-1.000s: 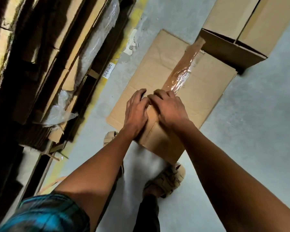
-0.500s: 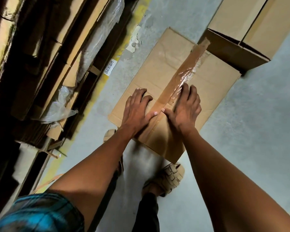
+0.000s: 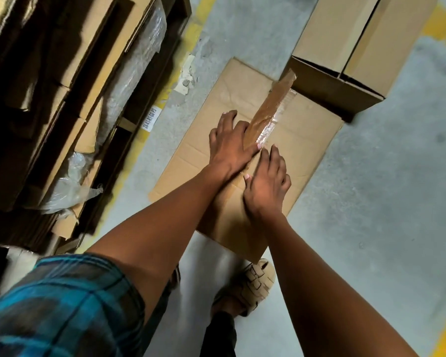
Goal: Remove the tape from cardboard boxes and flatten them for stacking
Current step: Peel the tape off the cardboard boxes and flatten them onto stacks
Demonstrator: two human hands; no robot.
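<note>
Pressing down with both hands — left hand (image 3: pixel 228 145) and right hand (image 3: pixel 265 184), fingers spread flat, gripping nothing — on a box (image 3: pixel 299 150) already flattened on the floor (image 3: pixel 384 202). Tape (image 3: pixel 271 114) half-peeled, so stripping remains; another box (image 3: pixel 345 47) at far right looks unflattened.

A warehouse: bare concrete floor (image 3: pixel 371 228) with yellow line markings (image 3: pixel 162 94), beside which flattened cardboard (image 3: pixel 93 60) stacks up; boxes (image 3: pixel 358 47) stand nearby.
</note>
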